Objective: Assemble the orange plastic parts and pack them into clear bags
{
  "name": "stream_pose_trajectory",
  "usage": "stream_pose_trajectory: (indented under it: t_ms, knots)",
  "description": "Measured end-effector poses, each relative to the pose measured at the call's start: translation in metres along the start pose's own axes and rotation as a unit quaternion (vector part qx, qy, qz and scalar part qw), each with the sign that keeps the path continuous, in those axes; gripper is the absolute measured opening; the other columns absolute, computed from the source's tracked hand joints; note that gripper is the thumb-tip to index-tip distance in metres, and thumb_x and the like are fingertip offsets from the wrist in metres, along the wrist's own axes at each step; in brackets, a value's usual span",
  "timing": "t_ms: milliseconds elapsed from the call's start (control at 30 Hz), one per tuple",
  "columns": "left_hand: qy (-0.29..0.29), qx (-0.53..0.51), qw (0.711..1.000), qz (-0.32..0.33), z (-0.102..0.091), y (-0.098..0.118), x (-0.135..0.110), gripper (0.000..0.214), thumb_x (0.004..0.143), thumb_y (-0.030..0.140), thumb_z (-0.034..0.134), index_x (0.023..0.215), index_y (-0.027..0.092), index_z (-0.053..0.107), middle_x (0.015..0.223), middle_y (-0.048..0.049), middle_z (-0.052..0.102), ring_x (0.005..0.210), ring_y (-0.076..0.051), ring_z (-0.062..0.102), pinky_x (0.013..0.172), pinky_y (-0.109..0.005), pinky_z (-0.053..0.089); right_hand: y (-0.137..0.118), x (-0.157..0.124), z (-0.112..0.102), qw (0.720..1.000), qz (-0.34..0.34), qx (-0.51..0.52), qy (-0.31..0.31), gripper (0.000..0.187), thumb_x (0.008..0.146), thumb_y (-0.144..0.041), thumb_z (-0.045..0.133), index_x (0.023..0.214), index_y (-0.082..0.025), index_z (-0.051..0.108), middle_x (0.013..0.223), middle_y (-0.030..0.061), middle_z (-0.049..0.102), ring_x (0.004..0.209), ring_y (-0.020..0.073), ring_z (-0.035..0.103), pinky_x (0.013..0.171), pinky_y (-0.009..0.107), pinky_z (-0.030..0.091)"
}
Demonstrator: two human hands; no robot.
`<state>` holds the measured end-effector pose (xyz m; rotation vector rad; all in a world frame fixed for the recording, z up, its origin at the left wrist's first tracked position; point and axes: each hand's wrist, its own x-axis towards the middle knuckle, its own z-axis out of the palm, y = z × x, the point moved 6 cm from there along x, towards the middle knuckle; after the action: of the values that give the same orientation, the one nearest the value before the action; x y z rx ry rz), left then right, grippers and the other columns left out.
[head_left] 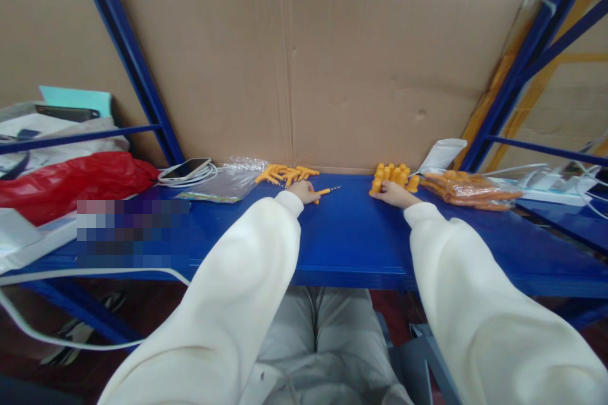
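Observation:
My left hand (303, 190) is closed on a small corkscrew (323, 193) with an orange plastic handle, its metal spiral pointing right. Just behind that hand lies a pile of similar orange corkscrews (280, 173). At the right, my right hand (392, 193) has its fingers closed around a short orange plastic piece (375, 186), like a cap or sleeve. It sits at the front of a cluster of matching upright orange pieces (393, 172). The fingers partly hide the held piece.
A blue shelf top (351, 234) carries everything, with a cardboard sheet (332, 76) behind. To the left lie a clear plastic bag (228, 180), a phone (187, 169) on a coiled cable and a red bag (80, 183). Bagged orange pieces (468, 190) and a power strip (555, 190) are rightward.

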<state>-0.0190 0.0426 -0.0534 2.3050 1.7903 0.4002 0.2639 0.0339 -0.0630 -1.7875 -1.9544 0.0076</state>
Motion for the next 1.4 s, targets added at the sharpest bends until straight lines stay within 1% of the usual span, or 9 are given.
stream_pose_trajectory:
  t_ms: [100, 267, 567, 733, 833, 967, 1067, 1200, 1400]
  knots:
    - [0.012, -0.005, 1.000, 0.000, 0.001, 0.000, 0.001, 0.016, 0.071, 0.039, 0.072, 0.077, 0.025, 0.073, 0.094, -0.0038, 0.077, 0.105, -0.030, 0.069, 0.089, -0.037, 0.053, -0.008, -0.001, 0.012, 0.997, -0.006, 0.045, -0.064, 0.027, 0.082, -0.027, 0.061, 0.105, -0.017, 0.073, 0.099, 0.0124, 0.077, 0.098, 0.0358, 0.071, 0.090, 0.053, 0.053]
    - [0.018, -0.009, 1.000, 0.008, 0.002, 0.002, 0.000, 0.014, 0.071, 0.038, 0.073, 0.073, 0.025, 0.070, 0.087, -0.0029, 0.076, 0.101, -0.029, 0.069, 0.085, -0.036, 0.054, -0.019, -0.001, 0.012, 0.996, -0.011, 0.061, -0.058, 0.027, 0.080, -0.033, 0.064, 0.097, -0.017, 0.077, 0.093, 0.0121, 0.077, 0.095, 0.0382, 0.071, 0.089, 0.054, 0.053]
    - [0.023, -0.004, 1.000, -0.001, 0.003, 0.006, -0.002, 0.015, 0.072, 0.037, 0.072, 0.077, 0.023, 0.071, 0.092, -0.0043, 0.075, 0.101, -0.029, 0.069, 0.087, -0.037, 0.053, -0.028, 0.015, 0.011, 0.994, 0.027, 0.043, -0.096, 0.025, 0.071, -0.038, 0.079, 0.078, -0.014, 0.075, 0.073, 0.0098, 0.074, 0.081, 0.0349, 0.071, 0.080, 0.049, 0.055]
    - [0.034, 0.002, 0.999, -0.006, 0.003, 0.006, -0.002, 0.014, 0.073, 0.038, 0.073, 0.074, 0.024, 0.070, 0.087, -0.0037, 0.075, 0.102, -0.030, 0.068, 0.087, -0.037, 0.053, -0.038, 0.022, 0.019, 0.991, 0.052, 0.046, -0.114, 0.023, 0.070, -0.032, 0.080, 0.087, -0.017, 0.076, 0.080, 0.0050, 0.076, 0.083, 0.0299, 0.071, 0.081, 0.043, 0.055]
    - [0.035, 0.002, 0.999, -0.007, 0.003, 0.006, -0.002, 0.015, 0.074, 0.039, 0.072, 0.072, 0.025, 0.069, 0.085, -0.0028, 0.074, 0.102, -0.030, 0.069, 0.087, -0.037, 0.054, -0.046, 0.019, 0.023, 0.994, 0.048, 0.041, -0.085, 0.024, 0.078, -0.032, 0.071, 0.097, -0.017, 0.075, 0.096, 0.0074, 0.077, 0.095, 0.0268, 0.072, 0.089, 0.037, 0.053]
    - [0.055, -0.010, 0.998, -0.013, -0.001, 0.005, -0.003, 0.014, 0.075, 0.037, 0.070, 0.080, 0.024, 0.070, 0.089, -0.0028, 0.075, 0.104, -0.029, 0.068, 0.089, -0.036, 0.054, -0.054, 0.011, 0.016, 0.998, 0.022, -0.055, 0.004, 0.020, 0.084, -0.031, 0.065, 0.097, -0.017, 0.072, 0.112, 0.0146, 0.074, 0.113, 0.0327, 0.066, 0.108, 0.053, 0.039]
    - [0.079, -0.019, 0.997, -0.015, -0.006, 0.005, -0.005, 0.021, 0.073, 0.032, 0.071, 0.093, 0.024, 0.071, 0.098, -0.0031, 0.076, 0.106, -0.026, 0.068, 0.090, -0.032, 0.054, -0.061, 0.008, 0.010, 0.994, -0.021, -0.090, 0.051, 0.018, 0.083, -0.020, 0.061, 0.099, -0.019, 0.068, 0.113, 0.0145, 0.074, 0.116, 0.0323, 0.064, 0.115, 0.062, 0.026]
    - [0.084, -0.025, 0.996, -0.010, -0.009, 0.006, -0.007, 0.030, 0.072, 0.028, 0.071, 0.101, 0.023, 0.070, 0.102, -0.0034, 0.075, 0.105, -0.025, 0.068, 0.092, -0.030, 0.053, -0.064, 0.006, 0.006, 0.994, -0.028, -0.086, 0.065, 0.029, 0.078, -0.016, 0.061, 0.107, -0.019, 0.064, 0.107, 0.0135, 0.075, 0.112, 0.0321, 0.066, 0.115, 0.066, 0.022]
    - [0.082, -0.027, 0.996, 0.002, -0.008, 0.007, -0.007, 0.030, 0.073, 0.026, 0.070, 0.103, 0.023, 0.070, 0.102, -0.0032, 0.075, 0.103, -0.023, 0.069, 0.091, -0.029, 0.053, -0.068, 0.002, 0.000, 0.996, -0.012, -0.059, 0.067, 0.034, 0.080, -0.015, 0.058, 0.113, -0.019, 0.064, 0.109, 0.0135, 0.075, 0.113, 0.0337, 0.067, 0.115, 0.067, 0.020]
